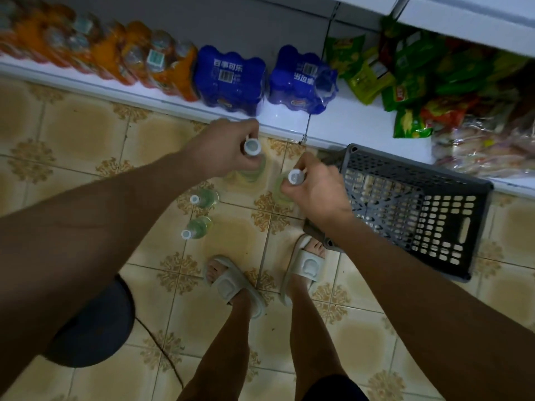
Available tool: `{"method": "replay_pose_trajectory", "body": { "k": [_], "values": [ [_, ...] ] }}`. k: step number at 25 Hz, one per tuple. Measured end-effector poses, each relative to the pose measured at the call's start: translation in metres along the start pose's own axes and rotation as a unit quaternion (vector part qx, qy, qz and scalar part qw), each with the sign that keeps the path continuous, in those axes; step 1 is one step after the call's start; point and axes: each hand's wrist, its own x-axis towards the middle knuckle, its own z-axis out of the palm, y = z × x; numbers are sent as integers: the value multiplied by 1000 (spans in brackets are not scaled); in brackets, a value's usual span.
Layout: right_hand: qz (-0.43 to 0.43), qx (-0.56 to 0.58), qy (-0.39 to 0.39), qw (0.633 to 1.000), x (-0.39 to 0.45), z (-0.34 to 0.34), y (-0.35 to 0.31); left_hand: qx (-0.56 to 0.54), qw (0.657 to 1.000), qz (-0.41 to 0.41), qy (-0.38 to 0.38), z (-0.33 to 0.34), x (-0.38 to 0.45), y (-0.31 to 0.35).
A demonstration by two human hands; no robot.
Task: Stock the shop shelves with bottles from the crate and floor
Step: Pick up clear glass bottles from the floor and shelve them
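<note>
My left hand (223,146) grips the neck of a pale green bottle (252,166) with a white cap, just in front of the low white shelf (289,123). My right hand (314,183) grips the neck of a second such bottle (280,192) beside it. Both bottles hang upright over the tiled floor. Two more green bottles stand on the floor to the left, one (207,198) behind the other (199,227). A grey plastic crate (419,209) sits on the floor to the right, partly hidden by my right forearm; it looks empty.
The shelf holds orange drink packs (144,59), two blue shrink-wrapped packs (228,79) and snack bags (405,76). A bare stretch of shelf lies right of the blue packs. A dark round stool (95,328) stands at lower left. My sandalled feet (237,285) are on the tiles.
</note>
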Motion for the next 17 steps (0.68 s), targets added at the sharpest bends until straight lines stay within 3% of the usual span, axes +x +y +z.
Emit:
{"method": "replay_pose_trajectory", "body": {
  "k": [8,14,17],
  "values": [
    [-65,56,129,988,11,-86,-67,-24,995,70,64,-115,23,65],
    [-131,72,197,969,9,-193,-141,1,973,153,171,-221,35,141],
    [-155,65,277,946,17,-248,-166,9,962,158,223,-265,40,173]
  ]
}}
